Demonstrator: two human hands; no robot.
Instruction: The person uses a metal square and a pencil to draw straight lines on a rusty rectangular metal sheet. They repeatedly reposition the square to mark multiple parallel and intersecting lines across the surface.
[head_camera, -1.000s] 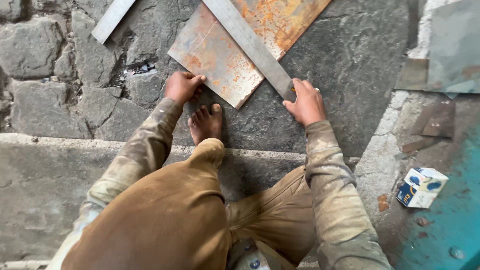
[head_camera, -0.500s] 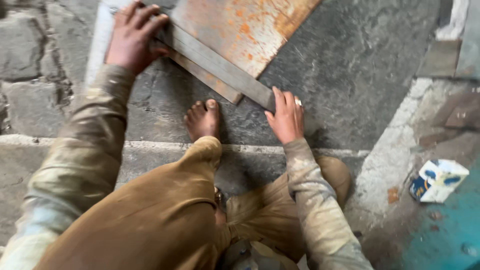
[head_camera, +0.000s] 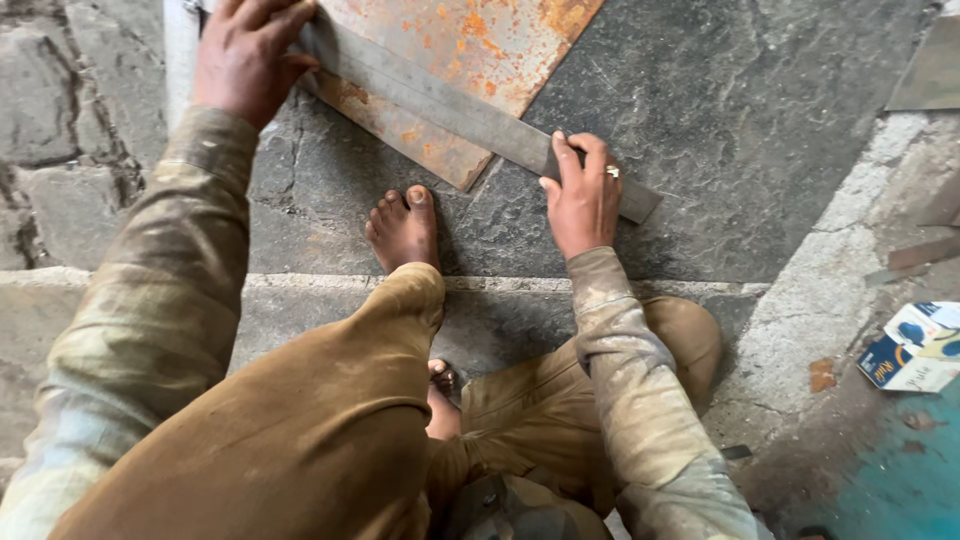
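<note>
A rusty metal sheet lies flat on the dark stone floor at the top middle. A long grey metal straightedge lies across it at a slant. My left hand presses on the bar's upper left end. My right hand, with a ring on one finger, presses down on the bar near its lower right end, just off the sheet's corner. My bare foot rests on the floor just below the sheet's lower corner.
A low stone step runs across in front of my knees. A small blue and white carton lies at the right edge. Rough stone blocks are at the left, and metal offcuts at the top right.
My left hand has gone from the sheet's lower corner up to the bar's far left end. The view has moved closer and to the right. My right hand has stayed on the bar.
</note>
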